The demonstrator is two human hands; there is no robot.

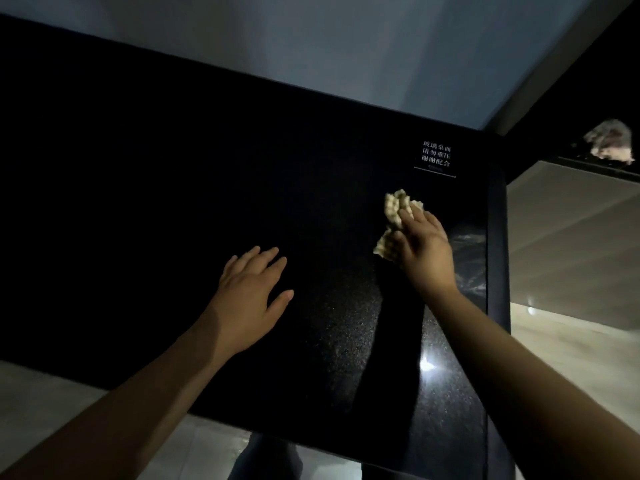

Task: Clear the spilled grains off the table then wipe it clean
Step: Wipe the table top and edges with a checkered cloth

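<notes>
Dim room, black glossy table point(138, 168). Pale waffle-textured cloth point(396, 206) lies on the tabletop near the right edge, just below a small label with white lettering point(436, 157). Right hand point(424, 247) lies on top of the cloth, fingers nearly straight and pressing it down. The cloth sticks out past the fingertips and along the thumb side; the rest is hidden under the palm. Left hand point(249, 296) rests flat on the bare tabletop well to the left of the cloth, fingers spread and relaxed, holding nothing. Fine speckle shows in the glare between the hands; can't tell grains from finish. A crumpled pale wad point(611, 142) sits on a separate dark surface at far right.
</notes>
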